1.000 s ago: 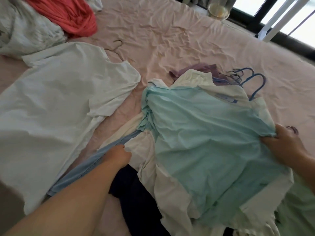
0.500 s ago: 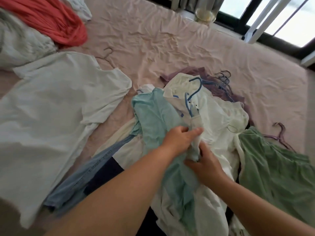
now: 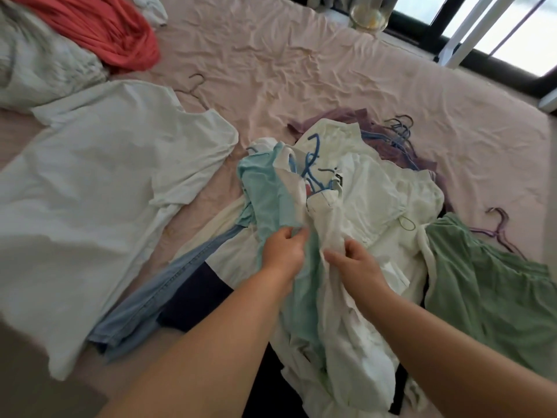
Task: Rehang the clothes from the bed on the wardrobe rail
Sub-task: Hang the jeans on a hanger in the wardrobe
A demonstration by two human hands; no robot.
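A heap of clothes lies on the pink bed (image 3: 301, 70). My left hand (image 3: 283, 251) grips a light turquoise shirt (image 3: 268, 200) bunched at the heap's left. My right hand (image 3: 355, 267) pinches a fold of a white garment (image 3: 376, 191) right beside it. Blue hangers (image 3: 313, 164) poke out of the white garment's neck. A green garment (image 3: 488, 294) lies at the right, a purple one (image 3: 391, 140) behind the heap. A large white T-shirt (image 3: 99, 188) is spread flat at the left.
Light blue denim (image 3: 156, 297) and a dark navy piece (image 3: 199, 294) lie under my left forearm. A purple hanger (image 3: 497, 230) lies by the green garment. A red cloth (image 3: 102, 28) and a pale bundle (image 3: 39, 67) sit at the far left. Windows run along the bed's far right.
The turquoise shirt has been folded over to the left, uncovering the white garment and blue hangers. Both hands came together at the heap's middle and now stand slightly apart, each gripping cloth.
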